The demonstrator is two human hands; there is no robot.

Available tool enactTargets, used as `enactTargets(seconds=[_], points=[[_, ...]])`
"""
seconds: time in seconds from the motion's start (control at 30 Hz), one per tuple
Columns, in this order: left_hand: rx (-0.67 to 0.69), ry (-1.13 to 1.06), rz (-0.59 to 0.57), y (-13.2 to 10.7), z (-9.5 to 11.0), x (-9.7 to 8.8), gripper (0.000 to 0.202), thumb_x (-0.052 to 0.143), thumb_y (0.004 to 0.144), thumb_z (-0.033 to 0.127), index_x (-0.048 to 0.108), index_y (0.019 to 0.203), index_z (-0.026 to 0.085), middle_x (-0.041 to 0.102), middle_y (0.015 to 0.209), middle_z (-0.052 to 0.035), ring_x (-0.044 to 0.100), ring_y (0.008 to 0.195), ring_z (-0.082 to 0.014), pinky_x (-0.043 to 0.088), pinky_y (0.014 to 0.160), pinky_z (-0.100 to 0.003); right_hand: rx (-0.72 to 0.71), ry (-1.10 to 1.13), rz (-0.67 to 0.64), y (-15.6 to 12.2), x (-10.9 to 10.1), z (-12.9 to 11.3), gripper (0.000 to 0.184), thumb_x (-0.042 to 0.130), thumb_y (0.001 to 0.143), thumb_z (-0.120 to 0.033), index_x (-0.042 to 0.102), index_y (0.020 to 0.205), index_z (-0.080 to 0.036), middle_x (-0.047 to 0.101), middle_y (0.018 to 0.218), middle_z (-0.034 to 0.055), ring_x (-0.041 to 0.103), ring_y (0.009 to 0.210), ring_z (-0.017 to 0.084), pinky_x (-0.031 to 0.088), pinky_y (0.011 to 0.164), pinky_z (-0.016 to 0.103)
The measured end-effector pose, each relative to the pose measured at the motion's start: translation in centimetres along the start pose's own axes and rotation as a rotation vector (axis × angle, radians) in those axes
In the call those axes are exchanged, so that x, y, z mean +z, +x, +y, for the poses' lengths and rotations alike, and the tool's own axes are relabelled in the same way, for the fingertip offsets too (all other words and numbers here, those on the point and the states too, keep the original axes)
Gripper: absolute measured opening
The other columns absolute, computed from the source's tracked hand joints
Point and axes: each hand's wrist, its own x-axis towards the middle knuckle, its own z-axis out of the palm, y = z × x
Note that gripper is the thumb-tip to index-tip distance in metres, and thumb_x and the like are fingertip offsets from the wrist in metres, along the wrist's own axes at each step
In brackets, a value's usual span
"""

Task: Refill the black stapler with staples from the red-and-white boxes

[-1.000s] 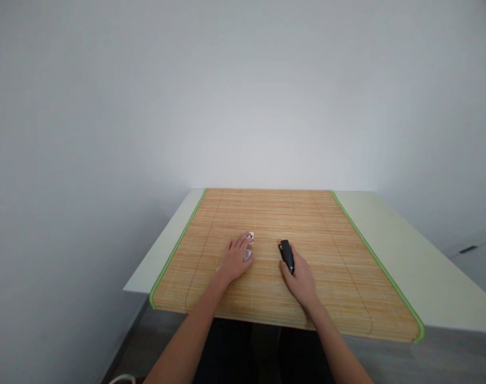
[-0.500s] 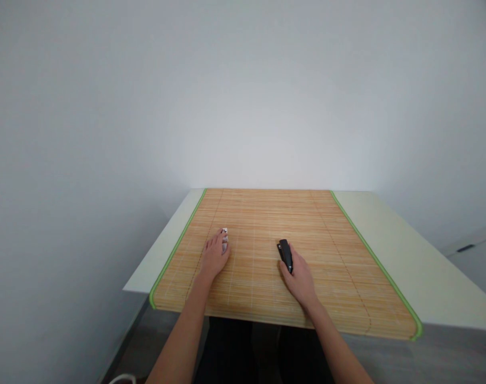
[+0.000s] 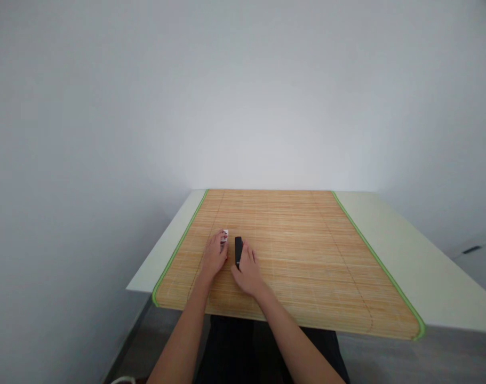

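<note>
My left hand [image 3: 214, 257] lies on the bamboo mat [image 3: 307, 256], fingers over a small white object [image 3: 225, 235] with dark marks that pokes out past the fingertips. What the object is I cannot make out. My right hand [image 3: 248, 272] rests just to the right of the left one. Its fingers close on a small black oblong device [image 3: 238, 250] that stands lengthwise on the mat. The two hands are nearly touching.
The mat has green edging and covers most of a pale table [image 3: 406, 250]. A plain white wall stands behind. The table's near edge runs just in front of my forearms.
My right hand has slid the black device leftward across the mat, up beside my left hand. The left hand, after moving left earlier, has stayed put.
</note>
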Motion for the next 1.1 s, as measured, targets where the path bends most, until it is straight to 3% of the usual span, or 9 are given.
enactTargets(seconds=[0.13, 0.27, 0.4, 0.7, 1.1], points=[[-0.01, -0.015, 0.008, 0.3, -0.4, 0.1, 0.031, 0.04, 0.105, 0.033, 0.063, 0.122, 0.023, 0.06, 0.143, -0.0101, 0.053, 0.136, -0.0239, 0.039, 0.12, -0.05, 0.03, -0.001, 0.029, 1.2, 2.0, -2.6, 0.091, 0.052, 0.091, -0.035, 0.007, 0.165, -0.007, 0.012, 0.171, 0.0191, 0.008, 0.159, 0.036, 0.003, 0.126, 0.063], [-0.022, -0.034, 0.013, 0.5, -0.9, 0.2, 0.034, 0.035, 0.107, 0.033, 0.065, 0.119, 0.024, 0.062, 0.141, -0.0089, 0.055, 0.135, -0.0233, 0.04, 0.119, -0.05, 0.047, -0.019, 0.017, 1.3, 2.6, -3.6, 0.091, 0.053, 0.091, -0.038, 0.01, 0.165, -0.007, 0.011, 0.171, 0.0192, 0.005, 0.159, 0.038, -0.001, 0.125, 0.065], [-0.031, -0.047, 0.013, 0.4, -1.0, 0.1, 0.035, 0.035, 0.107, 0.034, 0.065, 0.121, 0.025, 0.06, 0.144, -0.0082, 0.054, 0.136, -0.023, 0.04, 0.119, -0.049, 0.03, -0.059, -0.015, 0.3, 2.3, -3.6, 0.096, 0.056, 0.088, -0.034, 0.008, 0.164, -0.002, 0.011, 0.171, 0.0207, 0.006, 0.159, 0.039, -0.001, 0.126, 0.063], [-0.033, -0.061, 0.006, 0.3, -0.7, 0.0, 0.033, 0.037, 0.106, 0.032, 0.064, 0.125, 0.026, 0.059, 0.146, -0.007, 0.053, 0.138, -0.0229, 0.038, 0.121, -0.05, -0.014, -0.136, -0.005, -1.4, 0.8, -3.6, 0.073, 0.041, 0.095, -0.021, 0.02, 0.163, -0.007, 0.018, 0.17, 0.0182, 0.013, 0.159, 0.034, -0.003, 0.126, 0.062], [-0.041, -0.064, 0.03, 0.1, -0.3, 0.4, 0.032, 0.038, 0.106, 0.03, 0.065, 0.124, 0.027, 0.06, 0.146, -0.0057, 0.054, 0.136, -0.0233, 0.042, 0.119, -0.049, -0.02, -0.077, 0.044, -1.1, -0.6, -2.3, 0.076, 0.054, 0.094, -0.033, 0.025, 0.163, -0.018, 0.036, 0.165, 0.0124, 0.03, 0.155, 0.029, 0.008, 0.128, 0.054]])
